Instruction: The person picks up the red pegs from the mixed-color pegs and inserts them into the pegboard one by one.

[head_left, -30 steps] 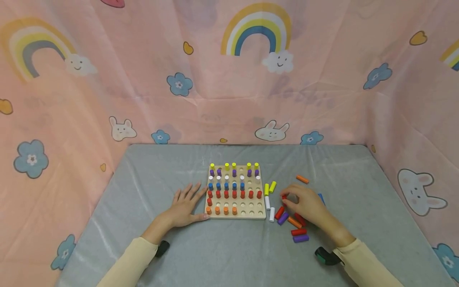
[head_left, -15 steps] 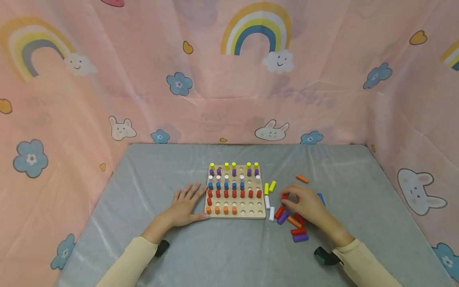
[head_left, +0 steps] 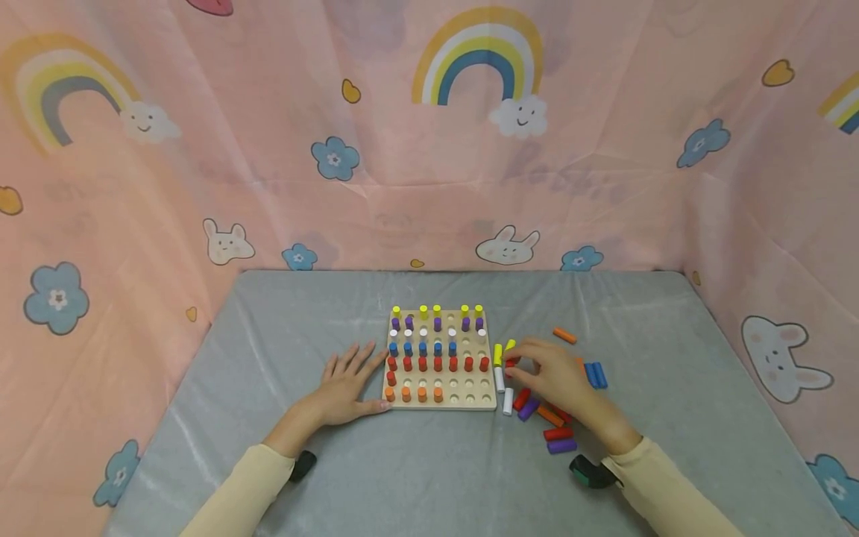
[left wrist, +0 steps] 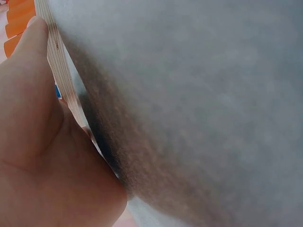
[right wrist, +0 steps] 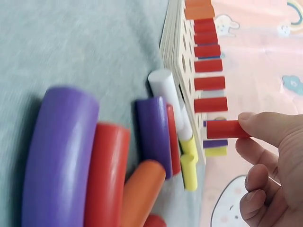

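Observation:
A wooden pegboard [head_left: 463,407] lies on the cloth, with rows of coloured pegs standing in its holes. My left hand [head_left: 345,384] rests at the board's left side, fingers spread and straight, its thumb at the front left corner. In the left wrist view the thumb [left wrist: 33,40] lies along the board's edge beside the orange pegs [left wrist: 18,19]. My right hand [head_left: 553,380] is just right of the board and pinches a red peg [right wrist: 225,129] between thumb and forefinger, clear of the cloth. The other fingers [right wrist: 253,201] are curled in.
Loose pegs lie right of the board: white [head_left: 508,401], yellow [head_left: 498,354], purple [head_left: 561,446], red [head_left: 558,433] and orange [head_left: 550,415]. Two blue pegs [head_left: 596,375] lie beyond my right hand, and another orange peg [head_left: 564,335] farther back. A patterned pink curtain [head_left: 403,209] stands behind the table.
My right hand has moved left toward the board with the red peg, uncovering both blue pegs and part of an orange one. The left hand stays where it was.

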A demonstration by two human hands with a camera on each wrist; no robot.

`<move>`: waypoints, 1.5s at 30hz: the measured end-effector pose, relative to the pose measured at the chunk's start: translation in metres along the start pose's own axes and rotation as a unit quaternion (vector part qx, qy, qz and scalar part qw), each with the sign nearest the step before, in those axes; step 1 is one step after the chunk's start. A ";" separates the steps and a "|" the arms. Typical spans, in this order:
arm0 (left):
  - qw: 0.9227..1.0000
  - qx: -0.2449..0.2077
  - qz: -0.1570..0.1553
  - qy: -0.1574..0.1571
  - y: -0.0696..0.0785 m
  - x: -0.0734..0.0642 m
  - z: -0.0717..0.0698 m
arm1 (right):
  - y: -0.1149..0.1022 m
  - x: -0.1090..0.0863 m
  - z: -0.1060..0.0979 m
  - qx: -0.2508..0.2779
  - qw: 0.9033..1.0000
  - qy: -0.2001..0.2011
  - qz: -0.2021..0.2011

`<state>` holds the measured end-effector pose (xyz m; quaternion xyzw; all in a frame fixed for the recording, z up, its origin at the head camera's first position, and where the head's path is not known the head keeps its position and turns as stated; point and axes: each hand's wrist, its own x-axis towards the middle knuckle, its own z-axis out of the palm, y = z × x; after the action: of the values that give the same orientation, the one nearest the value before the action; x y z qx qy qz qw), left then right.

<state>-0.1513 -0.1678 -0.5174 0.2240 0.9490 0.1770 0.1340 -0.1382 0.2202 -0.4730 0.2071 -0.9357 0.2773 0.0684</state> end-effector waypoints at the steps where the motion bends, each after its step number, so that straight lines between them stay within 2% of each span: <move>1: 1.000 0.000 0.000 -0.001 0.000 0.000 0.000 | -0.002 0.001 0.001 -0.001 1.000 -0.004 -0.001; 8: 1.000 -0.002 0.003 0.003 0.001 -0.001 0.000 | -0.014 0.007 0.006 0.010 1.000 -0.017 -0.013; 15: 1.000 -0.006 0.010 0.002 0.002 -0.002 -0.003 | -0.024 0.012 0.015 0.027 0.998 0.009 -0.047; 21: 1.000 -0.003 0.007 0.001 0.001 -0.002 -0.001 | -0.032 0.016 0.023 0.034 0.997 0.012 -0.061; 30: 1.000 0.001 0.010 0.001 0.000 -0.002 -0.001 | -0.045 0.023 0.032 0.062 0.995 -0.006 -0.081; 38: 1.000 0.009 0.004 0.000 -0.001 -0.002 0.000 | -0.055 0.030 0.040 0.064 0.994 -0.020 -0.089; 45: 1.000 -0.001 0.014 0.010 0.000 -0.002 -0.001 | -0.061 0.036 0.049 0.052 0.993 -0.020 -0.102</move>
<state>-0.1498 -0.1692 -0.5165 0.2348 0.9469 0.1824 0.1224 -0.1451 0.1342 -0.4752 0.3107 -0.8952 0.3125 0.0667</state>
